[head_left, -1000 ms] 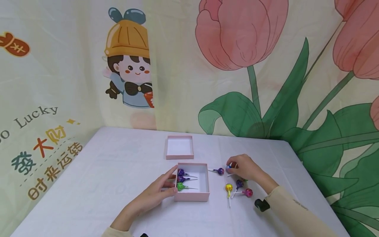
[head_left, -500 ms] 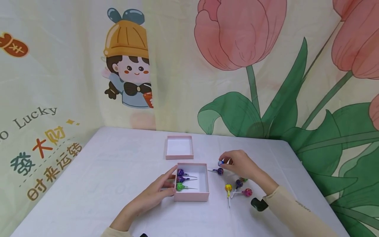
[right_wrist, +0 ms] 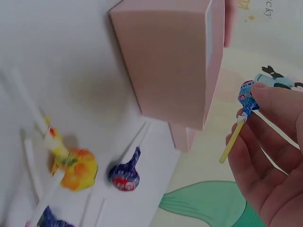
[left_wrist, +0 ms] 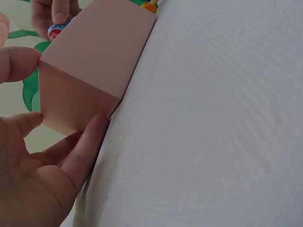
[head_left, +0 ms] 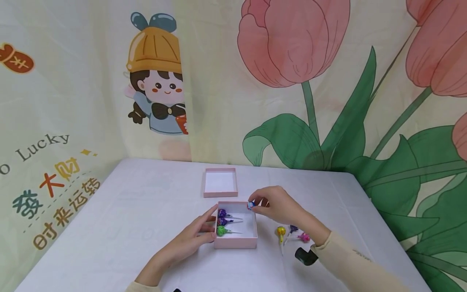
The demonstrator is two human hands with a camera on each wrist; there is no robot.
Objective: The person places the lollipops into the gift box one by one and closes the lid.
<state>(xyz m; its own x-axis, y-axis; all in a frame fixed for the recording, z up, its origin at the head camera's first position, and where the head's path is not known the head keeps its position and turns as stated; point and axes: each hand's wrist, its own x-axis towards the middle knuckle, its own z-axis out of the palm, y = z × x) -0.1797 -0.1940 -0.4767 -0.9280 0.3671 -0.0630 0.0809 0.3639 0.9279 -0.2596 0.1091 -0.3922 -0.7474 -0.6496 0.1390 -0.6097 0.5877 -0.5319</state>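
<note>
My left hand (head_left: 189, 235) grips the left side of a pink open-topped box (head_left: 235, 243), thumb and fingers against its corners. Inside, along the left wall, lie two purple lollipops (head_left: 223, 221) and a green lollipop (head_left: 221, 230), sticks toward the right. My right hand (head_left: 278, 205) pinches a blue lollipop (head_left: 250, 205) by its wrapped head at the box's back right corner, about rim height. In the right wrist view the blue lollipop's (right_wrist: 247, 97) pale yellow stick hangs down past the fingers.
Right of the box lie a yellow lollipop (head_left: 280, 231), a pink lollipop (head_left: 304, 237) and a dark purple one (head_left: 293, 228), partly behind my right arm. Another purple lollipop (right_wrist: 124, 176) lies near the box in the right wrist view. Behind the box sits a pink lid (head_left: 220, 194).
My right hand has carried the blue lollipop leftward from the loose lollipops to the box's back right corner. My left hand and the box have stayed in place.
</note>
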